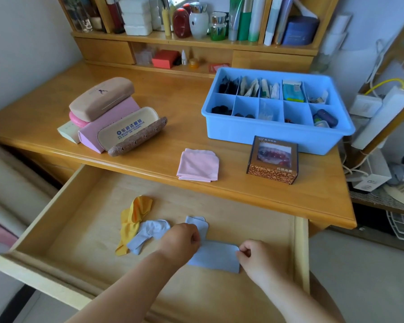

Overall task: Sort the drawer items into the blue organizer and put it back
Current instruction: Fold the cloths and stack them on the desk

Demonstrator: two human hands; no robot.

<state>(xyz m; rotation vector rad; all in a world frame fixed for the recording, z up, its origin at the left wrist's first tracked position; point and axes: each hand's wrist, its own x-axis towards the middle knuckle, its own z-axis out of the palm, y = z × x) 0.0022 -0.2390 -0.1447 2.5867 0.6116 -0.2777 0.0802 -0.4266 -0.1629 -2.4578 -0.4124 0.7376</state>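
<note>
Pale blue cloth [216, 256], flat in open drawer [301, 248], pinched at opposite edges by left hand [181, 241] and right hand [258, 257]; fold may be skewed if unevenly pulled; blue organizer [278, 134] stood on desk [173, 94].

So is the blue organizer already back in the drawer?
No, the blue organizer stands on the desk top, while the open drawer holds only cloths.

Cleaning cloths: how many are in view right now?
4. Pink cloth folded on the desk; yellow cloth and crumpled blue cloth in the drawer; flat blue cloth pinched by both hands. Others may be hidden.
</note>
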